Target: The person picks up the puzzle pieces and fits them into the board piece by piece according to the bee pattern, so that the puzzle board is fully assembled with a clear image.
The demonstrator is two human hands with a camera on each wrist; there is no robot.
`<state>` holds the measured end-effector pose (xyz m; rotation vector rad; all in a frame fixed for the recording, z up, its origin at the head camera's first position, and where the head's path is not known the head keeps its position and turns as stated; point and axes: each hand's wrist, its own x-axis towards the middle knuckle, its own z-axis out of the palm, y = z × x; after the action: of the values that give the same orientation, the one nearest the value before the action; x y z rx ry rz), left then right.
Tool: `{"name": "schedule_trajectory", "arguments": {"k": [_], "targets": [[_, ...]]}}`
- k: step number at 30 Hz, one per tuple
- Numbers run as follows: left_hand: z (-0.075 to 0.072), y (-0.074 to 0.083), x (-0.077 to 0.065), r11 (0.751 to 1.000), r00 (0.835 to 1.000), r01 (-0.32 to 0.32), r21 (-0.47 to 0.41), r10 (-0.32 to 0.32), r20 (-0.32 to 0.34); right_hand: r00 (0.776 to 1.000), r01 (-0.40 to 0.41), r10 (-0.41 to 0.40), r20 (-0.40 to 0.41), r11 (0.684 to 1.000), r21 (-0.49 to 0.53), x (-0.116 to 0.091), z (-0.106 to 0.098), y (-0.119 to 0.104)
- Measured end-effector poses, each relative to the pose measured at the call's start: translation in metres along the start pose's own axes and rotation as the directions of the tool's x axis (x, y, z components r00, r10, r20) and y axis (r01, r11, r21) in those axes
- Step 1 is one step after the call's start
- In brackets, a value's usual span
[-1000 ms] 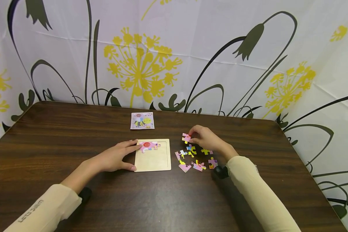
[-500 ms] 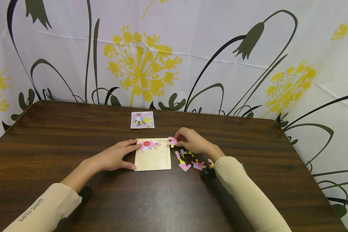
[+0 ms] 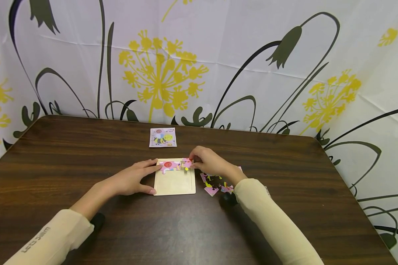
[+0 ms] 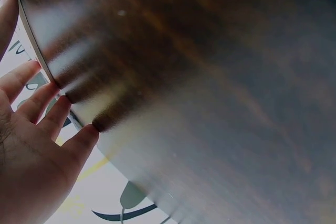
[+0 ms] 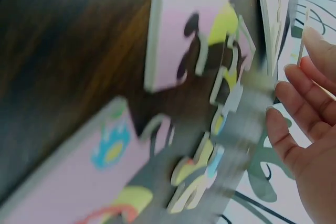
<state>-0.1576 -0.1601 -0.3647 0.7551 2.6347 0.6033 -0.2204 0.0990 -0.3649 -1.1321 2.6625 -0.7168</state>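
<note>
My left hand (image 3: 136, 177) lies along the left side of a shallow wooden puzzle tray (image 3: 175, 184), fingers stretched out, fingertips at its upper left and thumb at its lower left corner. In the left wrist view, the spread fingers (image 4: 79, 142) meet the tray's edge. Pink joined puzzle pieces (image 3: 168, 165), with a red round figure, sit in the tray's upper left. My right hand (image 3: 210, 162) pinches a pink puzzle piece (image 3: 186, 162) over the tray's upper right corner, close beside them. In the right wrist view that piece (image 5: 302, 40) shows edge-on between thumb and fingers.
Loose puzzle pieces (image 3: 211, 191) lie right of the tray, partly hidden under my right forearm; the right wrist view shows several pieces (image 5: 191, 35) up close. A square bee picture card (image 3: 163, 137) lies behind the tray. A flower-patterned cloth (image 3: 232, 55) hangs behind the brown table (image 3: 119, 228).
My right hand has carried the pink puzzle piece leftward from above the loose pieces to the tray's upper right corner. My left hand and the tray have stayed in place.
</note>
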Motion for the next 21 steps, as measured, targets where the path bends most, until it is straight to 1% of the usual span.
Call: {"name": "schedule_trajectory", "arguments": {"k": [6, 12, 16, 21], "targets": [[0.001, -0.002, 0.0, 1.0, 1.0, 0.002, -0.005, -0.002, -0.002, 1.0, -0.004, 0.004, 0.013, 1.0, -0.026, 0.003, 0.005, -0.004], [0.001, -0.001, -0.001, 1.0, 1.0, 0.009, -0.006, -0.009, -0.001, 1.0, -0.016, 0.017, 0.013, 0.999, -0.029, 0.004, 0.009, -0.003], [0.001, -0.002, 0.001, 1.0, 1.0, -0.006, -0.002, 0.006, -0.003, 1.0, -0.021, 0.022, 0.009, 0.999, -0.041, 0.004, 0.011, -0.002], [0.004, -0.009, 0.002, 0.999, 0.999, -0.036, -0.009, 0.036, -0.022, 0.999, -0.035, 0.035, 0.002, 0.998, -0.043, 0.004, 0.012, 0.0]]}}
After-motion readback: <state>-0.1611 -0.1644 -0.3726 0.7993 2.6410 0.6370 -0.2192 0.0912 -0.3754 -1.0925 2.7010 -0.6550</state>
